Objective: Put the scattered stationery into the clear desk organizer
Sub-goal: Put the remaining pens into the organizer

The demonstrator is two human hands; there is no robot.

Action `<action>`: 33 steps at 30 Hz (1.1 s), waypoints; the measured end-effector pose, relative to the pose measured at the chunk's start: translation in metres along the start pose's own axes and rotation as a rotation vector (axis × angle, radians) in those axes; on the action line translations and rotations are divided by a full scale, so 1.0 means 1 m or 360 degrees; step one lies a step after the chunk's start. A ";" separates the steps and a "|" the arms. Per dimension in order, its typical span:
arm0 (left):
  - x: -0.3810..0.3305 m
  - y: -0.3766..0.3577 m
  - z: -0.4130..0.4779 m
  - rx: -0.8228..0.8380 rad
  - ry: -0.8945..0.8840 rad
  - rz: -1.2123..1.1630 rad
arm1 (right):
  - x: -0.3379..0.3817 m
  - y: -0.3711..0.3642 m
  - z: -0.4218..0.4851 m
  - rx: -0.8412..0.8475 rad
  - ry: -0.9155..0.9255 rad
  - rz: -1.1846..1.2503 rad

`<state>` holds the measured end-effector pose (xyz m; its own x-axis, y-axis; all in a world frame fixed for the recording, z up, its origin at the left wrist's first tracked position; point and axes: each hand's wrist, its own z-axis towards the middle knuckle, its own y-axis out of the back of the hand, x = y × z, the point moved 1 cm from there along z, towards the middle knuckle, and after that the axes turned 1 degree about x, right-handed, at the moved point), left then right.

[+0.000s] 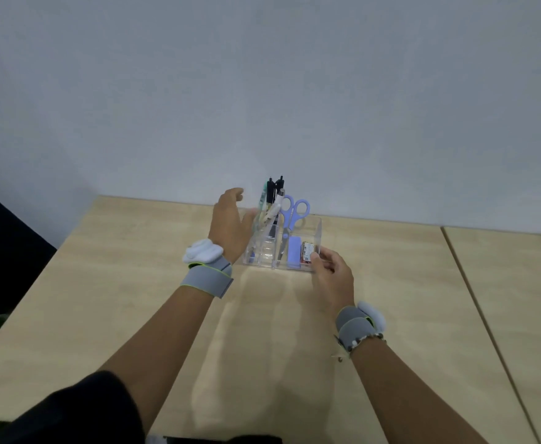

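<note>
The clear desk organizer (316, 231) stands near the table's far edge. Several pens (271, 200) stand in its left rear cell, and purple-handled scissors (291, 216) lean in the middle. A purple eraser block (294, 253) lies in the front right cell beside a small red-and-white printed box (307, 252). My left hand (229, 224) is against the organizer's left side, fingers apart, holding nothing. My right hand (330, 274) is at the organizer's front right corner, its fingertips touching the small box and the rim.
The light wooden table (134, 299) has a seam (474, 299) running down its right part. A pale wall rises right behind the organizer. Dark floor lies past the table's left edge. Both wrists wear grey straps.
</note>
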<state>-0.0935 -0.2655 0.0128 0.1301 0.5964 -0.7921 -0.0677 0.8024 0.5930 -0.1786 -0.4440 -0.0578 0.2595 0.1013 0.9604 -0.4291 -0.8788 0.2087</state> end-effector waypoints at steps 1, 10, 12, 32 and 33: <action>0.004 -0.001 -0.005 -0.0052 0.0053 0.0001 | 0.000 -0.001 0.000 -0.0012 -0.0006 0.0005; 0.024 -0.013 -0.035 -0.0009 0.0291 0.0079 | 0.000 -0.002 -0.001 -0.0063 0.0027 -0.0004; 0.021 -0.012 -0.032 -0.0070 0.0301 0.0080 | 0.002 -0.004 0.000 -0.0119 0.0012 0.0013; -0.077 -0.119 -0.004 0.0492 -0.0095 -0.0068 | 0.021 0.122 0.077 -0.0843 -0.0108 0.0010; -0.080 -0.127 -0.005 0.0513 -0.0094 -0.0075 | 0.019 0.128 0.081 -0.0871 -0.0130 0.0015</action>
<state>-0.0999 -0.4150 0.0007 0.1837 0.5490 -0.8154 0.2551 0.7745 0.5789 -0.1583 -0.5919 -0.0279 0.3102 0.0391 0.9499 -0.8131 -0.5068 0.2864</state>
